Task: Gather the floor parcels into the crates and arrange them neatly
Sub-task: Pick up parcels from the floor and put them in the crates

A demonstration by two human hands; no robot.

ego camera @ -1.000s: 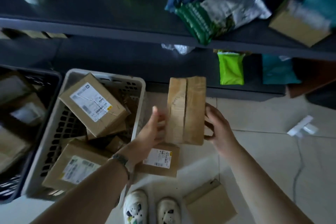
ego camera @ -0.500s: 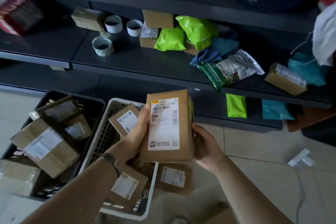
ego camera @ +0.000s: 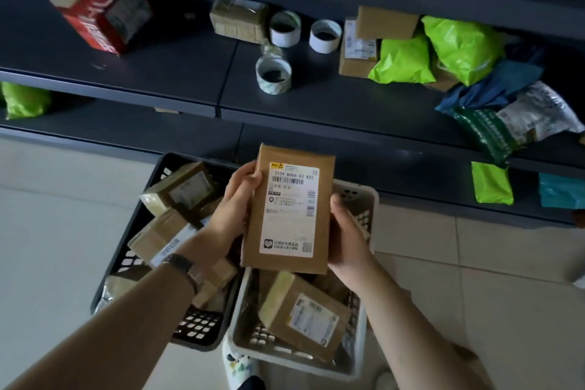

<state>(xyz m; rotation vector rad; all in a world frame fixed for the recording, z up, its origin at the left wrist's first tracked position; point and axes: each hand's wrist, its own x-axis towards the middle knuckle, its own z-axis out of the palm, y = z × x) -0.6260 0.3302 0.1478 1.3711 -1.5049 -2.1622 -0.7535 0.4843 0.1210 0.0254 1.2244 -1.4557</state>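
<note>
Above two crates, both hands hold one parcel.
Head view: left hand [ego camera: 234, 209] and right hand [ego camera: 345, 237] grasp the labelled brown parcel [ego camera: 289, 209] over the black crate [ego camera: 164, 168] and white crate [ego camera: 357, 367]. Best lowered flat, label up, into a gap; roughly four parcels show in black, one clearly in white.

Shelf [ego camera: 177, 73]: red box [ego camera: 104, 9], three tape rolls [ego camera: 273, 74], green bags [ego camera: 405, 62], brown boxes [ego camera: 387, 24].
</note>
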